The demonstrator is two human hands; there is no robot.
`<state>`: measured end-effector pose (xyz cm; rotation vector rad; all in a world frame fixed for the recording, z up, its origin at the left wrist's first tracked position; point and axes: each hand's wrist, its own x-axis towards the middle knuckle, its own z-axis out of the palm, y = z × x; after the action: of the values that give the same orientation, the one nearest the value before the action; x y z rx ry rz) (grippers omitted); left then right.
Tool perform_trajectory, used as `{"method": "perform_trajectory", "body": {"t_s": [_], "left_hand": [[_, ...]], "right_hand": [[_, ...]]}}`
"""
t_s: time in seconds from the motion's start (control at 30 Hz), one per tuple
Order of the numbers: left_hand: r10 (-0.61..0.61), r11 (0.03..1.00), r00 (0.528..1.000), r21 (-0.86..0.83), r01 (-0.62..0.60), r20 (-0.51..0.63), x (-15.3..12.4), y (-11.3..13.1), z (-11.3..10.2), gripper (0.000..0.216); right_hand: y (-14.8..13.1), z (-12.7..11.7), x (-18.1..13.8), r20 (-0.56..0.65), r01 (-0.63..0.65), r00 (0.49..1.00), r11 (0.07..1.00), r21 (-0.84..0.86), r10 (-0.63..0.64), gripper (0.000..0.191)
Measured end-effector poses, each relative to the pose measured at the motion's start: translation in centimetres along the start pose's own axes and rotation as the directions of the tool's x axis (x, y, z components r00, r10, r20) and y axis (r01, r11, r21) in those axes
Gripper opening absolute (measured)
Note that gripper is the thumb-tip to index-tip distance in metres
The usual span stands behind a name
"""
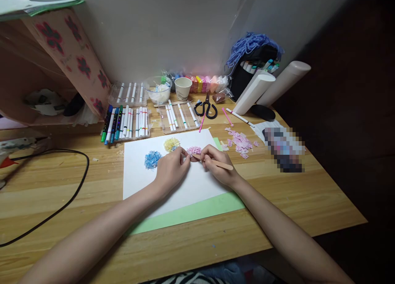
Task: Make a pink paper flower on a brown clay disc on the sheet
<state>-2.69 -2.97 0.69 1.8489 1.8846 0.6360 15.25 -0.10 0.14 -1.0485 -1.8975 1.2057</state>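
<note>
A white sheet (138, 173) lies on a green sheet (197, 212) on the wooden desk. Three small paper-scrap clusters sit on the white sheet: blue (152, 159), yellow (171, 144) and pink (194, 150). My left hand (171, 168) rests on the sheet with its fingertips pinched at the pink cluster's left edge. My right hand (217, 167) grips a thin wooden stick (222, 164) whose tip points at the pink cluster. What the left fingers pinch is too small to name.
Loose pink scraps (240, 142) lie right of the sheets. Marker trays (126, 123), black scissors (206, 108), a clear bowl (158, 89), a paper cup (183, 87) and clay packs line the back. A black cable (61, 193) loops at left. White cylinders (256, 92) lean at right.
</note>
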Motion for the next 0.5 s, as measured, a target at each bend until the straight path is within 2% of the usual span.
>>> {"method": "perform_trajectory", "body": {"t_s": [0.5], "left_hand": [[0.013, 1.0, 1.0, -0.018, -0.013, 0.0, -0.06, -0.01, 0.01, 0.014]], "right_hand": [[0.0, -0.02, -0.01, -0.036, 0.014, 0.999, 0.994, -0.11, -0.018, 0.011]]}}
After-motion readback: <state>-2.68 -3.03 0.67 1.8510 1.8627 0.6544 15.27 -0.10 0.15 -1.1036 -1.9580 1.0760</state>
